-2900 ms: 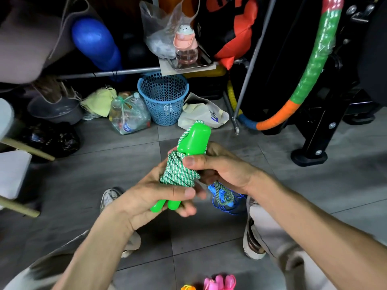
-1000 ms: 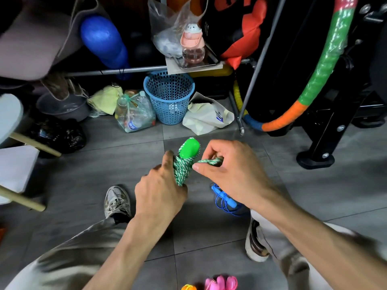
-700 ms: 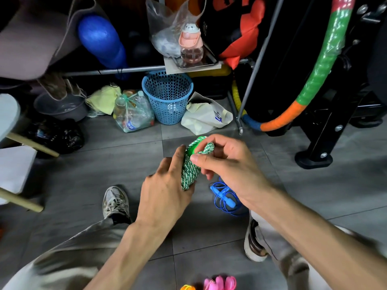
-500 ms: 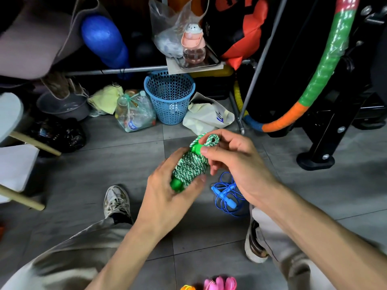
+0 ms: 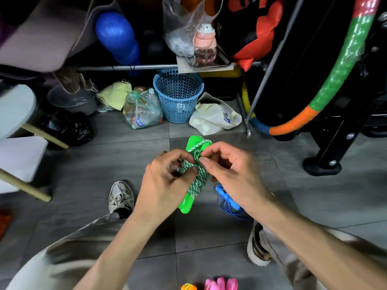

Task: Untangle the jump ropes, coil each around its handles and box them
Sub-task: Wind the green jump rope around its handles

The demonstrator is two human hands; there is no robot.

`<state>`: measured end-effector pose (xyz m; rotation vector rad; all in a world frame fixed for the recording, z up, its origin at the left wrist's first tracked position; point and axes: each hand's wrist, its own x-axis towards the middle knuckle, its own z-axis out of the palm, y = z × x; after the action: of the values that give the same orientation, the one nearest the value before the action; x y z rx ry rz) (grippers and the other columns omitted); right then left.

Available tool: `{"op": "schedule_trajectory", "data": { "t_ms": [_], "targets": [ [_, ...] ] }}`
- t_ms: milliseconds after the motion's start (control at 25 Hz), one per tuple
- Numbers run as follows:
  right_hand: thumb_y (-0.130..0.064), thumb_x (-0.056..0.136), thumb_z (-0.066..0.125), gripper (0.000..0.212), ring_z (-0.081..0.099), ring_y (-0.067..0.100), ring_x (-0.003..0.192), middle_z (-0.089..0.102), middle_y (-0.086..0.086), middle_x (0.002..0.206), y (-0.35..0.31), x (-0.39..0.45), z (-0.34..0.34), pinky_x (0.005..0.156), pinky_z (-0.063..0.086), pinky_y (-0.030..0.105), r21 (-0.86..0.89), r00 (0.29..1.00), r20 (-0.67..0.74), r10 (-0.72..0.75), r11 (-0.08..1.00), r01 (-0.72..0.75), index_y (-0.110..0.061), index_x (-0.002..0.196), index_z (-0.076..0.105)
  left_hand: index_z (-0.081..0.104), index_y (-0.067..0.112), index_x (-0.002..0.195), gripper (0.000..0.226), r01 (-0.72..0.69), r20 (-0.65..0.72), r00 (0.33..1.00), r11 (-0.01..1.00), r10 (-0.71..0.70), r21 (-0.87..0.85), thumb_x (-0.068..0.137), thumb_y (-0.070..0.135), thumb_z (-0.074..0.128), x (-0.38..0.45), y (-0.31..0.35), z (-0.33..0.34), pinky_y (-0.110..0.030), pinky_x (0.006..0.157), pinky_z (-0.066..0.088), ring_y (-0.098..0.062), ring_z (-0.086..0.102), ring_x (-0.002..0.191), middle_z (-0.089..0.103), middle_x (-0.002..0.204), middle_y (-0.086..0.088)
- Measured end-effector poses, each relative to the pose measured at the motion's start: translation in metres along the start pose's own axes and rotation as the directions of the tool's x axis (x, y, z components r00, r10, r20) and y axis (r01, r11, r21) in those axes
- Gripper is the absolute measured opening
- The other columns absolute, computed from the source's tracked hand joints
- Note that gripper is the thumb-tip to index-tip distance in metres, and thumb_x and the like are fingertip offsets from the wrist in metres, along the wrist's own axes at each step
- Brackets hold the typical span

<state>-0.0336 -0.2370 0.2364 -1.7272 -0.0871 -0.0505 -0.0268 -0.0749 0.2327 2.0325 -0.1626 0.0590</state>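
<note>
Green rope [image 5: 198, 176]: a green-and-white cord coiled around 2 green handles [image 5: 187, 203], held above the grey tiled floor [image 5: 83, 174] between both hands, tilted with the top leaning away from the person.
Left hand [image 5: 165, 185]: fingers curled in and pinched on a small loop of the cord at the left side of the coil.
Right hand [image 5: 232, 174]: thumb and forefinger pressed together on the cord near the top of the coil, where a strand crosses over the handle tips; other fingers curled loosely.
Blue rope [image 5: 227, 200]: lies in a loose heap on the floor just beneath the right wrist, partly hidden by it.
Pink handles [image 5: 221, 284]: at the bottom edge, on the floor, beside a small orange piece [image 5: 188, 287]; cut off by the frame.
Shoes: left shoe [image 5: 121, 195] on the tiles left of the hands, right shoe [image 5: 256, 248] under the right forearm.
Blue basket [image 5: 178, 95]: upright on the floor further back, with a bag of bottles [image 5: 142, 109] touching its left side.
Box: cannot tell where it is.
</note>
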Motion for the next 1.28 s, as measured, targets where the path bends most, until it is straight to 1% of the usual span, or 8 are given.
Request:
{"op": "schedule_trajectory", "data": {
  "t_ms": [120, 200, 400, 520, 720, 920, 1120, 1280],
  "targets": [
    [-0.009, 0.082, 0.075, 0.013, 0.048, 0.012, 0.059, 0.053, 0.001, 0.063, 0.005, -0.002, 0.006, 0.056, 0.044, 0.036, -0.056, 0.998, -0.052, -0.036, 0.998, 0.033, -0.019, 0.087, 0.068, 0.062, 0.032, 0.080, 0.008, -0.026, -0.022, 0.999, 0.995, 0.028, 0.092, 0.073, 0.032, 0.064, -0.002, 0.000, 0.000, -0.033, 0.069, 0.049, -0.011, 0.059, 0.077, 0.062, 0.080, 0.004],
    [-0.009, 0.080, 0.076, 0.020, 0.052, 0.016, 0.058, 0.055, -0.002, 0.063, 0.007, -0.003, 0.009, 0.055, 0.046, 0.034, -0.097, 0.993, -0.105, -0.050, 0.994, 0.040, -0.020, 0.092, 0.063, 0.063, 0.030, 0.081, 0.009, -0.037, -0.014, 0.999, 0.994, 0.038, 0.104, 0.073, 0.028, 0.060, 0.000, 0.002, -0.002, -0.033, 0.068, 0.049, -0.012, 0.059, 0.077, 0.062, 0.080, 0.005],
    [-0.008, 0.077, 0.071, 0.025, 0.054, 0.008, 0.059, 0.057, -0.009, 0.065, 0.006, -0.010, 0.010, 0.060, 0.047, 0.025, -0.243, 0.979, -0.127, -0.162, 0.962, 0.127, -0.018, 0.100, 0.070, 0.066, 0.025, 0.078, 0.014, -0.056, 0.009, 0.998, 0.998, 0.056, 0.023, 0.065, 0.028, 0.060, 0.006, 0.001, -0.004, -0.028, 0.064, 0.049, -0.012, 0.057, 0.066, 0.060, 0.071, 0.016],
    [-0.007, 0.078, 0.071, 0.021, 0.060, 0.011, 0.067, 0.059, -0.005, 0.075, 0.007, -0.007, 0.009, 0.064, 0.049, 0.023, -0.318, 0.955, -0.135, -0.264, 0.924, 0.210, -0.013, 0.098, 0.075, 0.066, 0.025, 0.080, 0.021, -0.083, -0.019, 0.996, 0.997, 0.083, 0.008, 0.064, 0.036, 0.059, 0.006, 0.000, -0.002, -0.030, 0.066, 0.050, -0.012, 0.057, 0.074, 0.058, 0.072, 0.018],
    [-0.007, 0.081, 0.070, 0.013, 0.062, 0.013, 0.075, 0.059, -0.002, 0.085, 0.012, -0.005, 0.008, 0.067, 0.051, 0.026, -0.343, 0.955, -0.118, -0.273, 0.913, 0.219, -0.009, 0.094, 0.074, 0.063, 0.024, 0.079, 0.006, -0.115, -0.054, 0.991, 0.990, 0.120, 0.084, 0.075, 0.020, 0.065, 0.003, -0.004, 0.000, -0.035, 0.069, 0.050, -0.013, 0.058, 0.076, 0.060, 0.073, 0.007],
    [-0.016, 0.086, 0.068, 0.010, 0.060, 0.011, 0.073, 0.057, -0.001, 0.083, 0.015, -0.007, 0.010, 0.063, 0.048, 0.026, -0.378, 0.955, -0.106, -0.275, 0.900, 0.217, -0.011, 0.093, 0.074, 0.056, 0.026, 0.084, 0.017, -0.149, 0.046, 0.989, 0.979, 0.144, 0.141, 0.085, 0.009, 0.062, 0.000, -0.010, 0.004, -0.038, 0.071, 0.050, -0.010, 0.053, 0.076, 0.050, 0.084, 0.006],
    [-0.014, 0.090, 0.062, 0.009, 0.054, 0.010, 0.070, 0.050, -0.002, 0.083, 0.014, -0.006, 0.010, 0.060, 0.044, 0.027, -0.427, 0.959, -0.086, -0.270, 0.880, 0.209, -0.012, 0.091, 0.070, 0.051, 0.024, 0.095, 0.007, -0.133, 0.112, 0.987, 0.975, 0.114, 0.176, 0.094, 0.018, 0.054, -0.008, -0.008, 0.005, -0.041, 0.075, 0.047, -0.011, 0.049, 0.074, 0.040, 0.094, 0.007],
    [-0.020, 0.093, 0.051, 0.017, 0.049, 0.012, 0.068, 0.047, -0.001, 0.089, 0.009, -0.009, 0.014, 0.060, 0.044, 0.031, -0.613, 0.931, 0.016, -0.364, 0.732, 0.297, -0.012, 0.096, 0.066, 0.051, 0.018, 0.098, 0.004, -0.187, 0.017, 0.982, 0.959, 0.187, 0.215, 0.095, 0.017, 0.052, -0.013, -0.006, 0.006, -0.041, 0.068, 0.046, -0.009, 0.047, 0.075, 0.042, 0.097, 0.008]
  ]
}}
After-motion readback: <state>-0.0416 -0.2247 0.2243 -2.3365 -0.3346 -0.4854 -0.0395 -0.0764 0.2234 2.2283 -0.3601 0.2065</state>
